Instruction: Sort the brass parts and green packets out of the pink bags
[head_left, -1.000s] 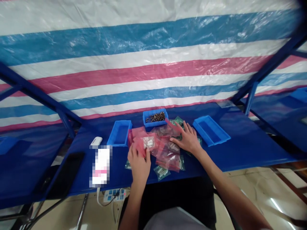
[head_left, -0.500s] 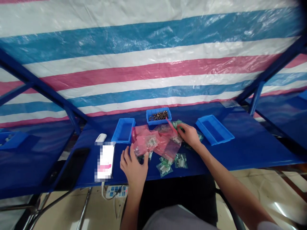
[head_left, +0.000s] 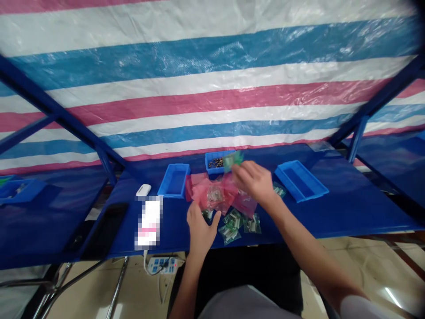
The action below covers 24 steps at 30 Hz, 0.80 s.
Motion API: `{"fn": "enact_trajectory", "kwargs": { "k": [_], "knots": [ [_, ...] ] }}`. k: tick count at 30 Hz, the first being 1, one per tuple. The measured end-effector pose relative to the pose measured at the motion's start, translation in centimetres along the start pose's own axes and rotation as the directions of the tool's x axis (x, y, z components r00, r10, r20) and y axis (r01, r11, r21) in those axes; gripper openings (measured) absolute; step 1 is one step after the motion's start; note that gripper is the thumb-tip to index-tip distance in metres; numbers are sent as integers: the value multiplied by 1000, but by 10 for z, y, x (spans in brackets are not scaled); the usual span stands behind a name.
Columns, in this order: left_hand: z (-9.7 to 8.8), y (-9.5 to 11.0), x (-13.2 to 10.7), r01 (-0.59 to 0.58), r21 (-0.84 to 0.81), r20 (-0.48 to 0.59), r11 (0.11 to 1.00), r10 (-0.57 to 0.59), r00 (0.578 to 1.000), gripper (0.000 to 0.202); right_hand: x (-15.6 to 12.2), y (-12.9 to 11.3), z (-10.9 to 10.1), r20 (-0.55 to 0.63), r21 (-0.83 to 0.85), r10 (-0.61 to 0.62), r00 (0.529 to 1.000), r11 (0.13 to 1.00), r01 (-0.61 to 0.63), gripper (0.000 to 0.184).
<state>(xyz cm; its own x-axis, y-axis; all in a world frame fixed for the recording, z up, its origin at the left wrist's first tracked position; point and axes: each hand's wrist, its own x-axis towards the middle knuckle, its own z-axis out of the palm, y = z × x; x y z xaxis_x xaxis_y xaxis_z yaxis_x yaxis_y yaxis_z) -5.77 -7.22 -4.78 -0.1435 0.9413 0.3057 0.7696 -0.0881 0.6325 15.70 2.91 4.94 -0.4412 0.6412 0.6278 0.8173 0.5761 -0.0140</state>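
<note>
Judging by how things are lying, the handling is partway: one small green-tinted clear plastic bag (head_left: pixel 233 160) is being held up, while the rest are remaining on the blue tabletop (head_left: pixel 352 195). The right hand (head_left: pixel 254 180) is pinching that bag in a narrow grip at the centre of the frame, just in front of a blue rectangular plastic tray (head_left: pixel 215 171) that is holding small dark metallic pieces. The left hand (head_left: pixel 202 227) is keeping its grip wide, its fingertips hovering at or touching the lower edge of a heap of translucent pink plastic bags (head_left: pixel 215 195); contact is not showing clearly. Left to handle, seemingly, are that heap and the green-tinted bags (head_left: pixel 230 232) lying at lower centre. No brand, label or writing is showing legibly; the phone-like screen (head_left: pixel 150 221) at left is appearing pixelated.
</note>
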Motion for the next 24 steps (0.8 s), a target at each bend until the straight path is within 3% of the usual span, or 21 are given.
{"fn": "enact_trajectory", "kwargs": {
  "k": [3, 5, 7, 9, 12, 15, 18, 21, 24],
  "knots": [
    [1, 5, 5, 103, -144, -41, 984, -110, 993, 78, -2, -20, 12, 153, 167, -232, 961, 964, 206, 28],
    [-1, 8, 6, 147, -211, -108, 966, -172, 979, 84, -9, -22, 17, 182, 211, -244, 953, 956, 204, 36],
    [-3, 10, 6, 120, -176, -191, 977, -153, 969, 88, -23, -14, 15, 170, 222, -153, 973, 968, 114, 44],
    [-7, 13, 6, 60, -63, -257, 996, -75, 964, 86, -42, 2, 10, 132, 222, 18, 991, 974, -47, 46],
    [-11, 17, 9, -43, 75, -285, 996, 62, 957, 77, -81, 29, 3, 102, 162, 301, 948, 935, -315, 44],
    [-9, 19, 19, -150, 140, -171, 979, 173, 970, 64, -116, 47, 7, 181, 55, 437, 881, 890, -452, 54],
    [-3, 18, 29, -163, 176, 5, 971, 165, 986, 62, -129, 52, 22, 256, 3, 502, 826, 854, -521, 66],
    [-3, 12, 35, -152, 169, 125, 974, 132, 983, 69, -117, 50, 41, 295, -18, 519, 802, 842, -539, 72],
    [-12, 0, 35, -199, 122, 232, 972, 166, 958, 78, -95, 43, 57, 342, -7, 451, 825, 879, -477, 75]
  ]
}}
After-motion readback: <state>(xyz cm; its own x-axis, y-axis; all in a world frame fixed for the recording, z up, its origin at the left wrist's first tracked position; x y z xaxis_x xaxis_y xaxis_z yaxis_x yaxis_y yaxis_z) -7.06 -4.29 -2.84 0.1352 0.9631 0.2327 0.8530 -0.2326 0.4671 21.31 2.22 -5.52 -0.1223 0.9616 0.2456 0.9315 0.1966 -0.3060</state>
